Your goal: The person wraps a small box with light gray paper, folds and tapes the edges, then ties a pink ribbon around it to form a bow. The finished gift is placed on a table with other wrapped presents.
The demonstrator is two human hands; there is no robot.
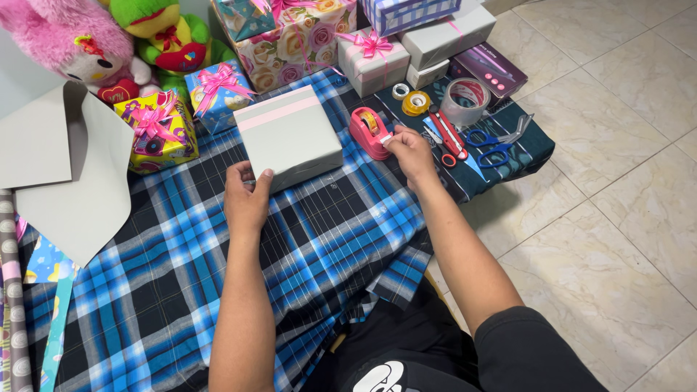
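In the head view, a grey wrapped gift box [289, 134] with a pale pink band across its top is seen lying flat on the blue plaid cloth [181, 276], in the middle of the table. It is judged to be light and stiff, with smooth paper that may slip, so it is best held by its flat sides or corners. The left hand [245, 197] is laid against the near edge of the box, fingers loosely curled and thumb on the corner, steadying rather than gripping. The right hand [410, 150] is placed just to the right of the box, fingers pinched on a short strip of tape at the mouth of the pink tape dispenser [369, 131]. Tape rolls [465, 98] and blue scissors [494, 149] are seen beyond it.
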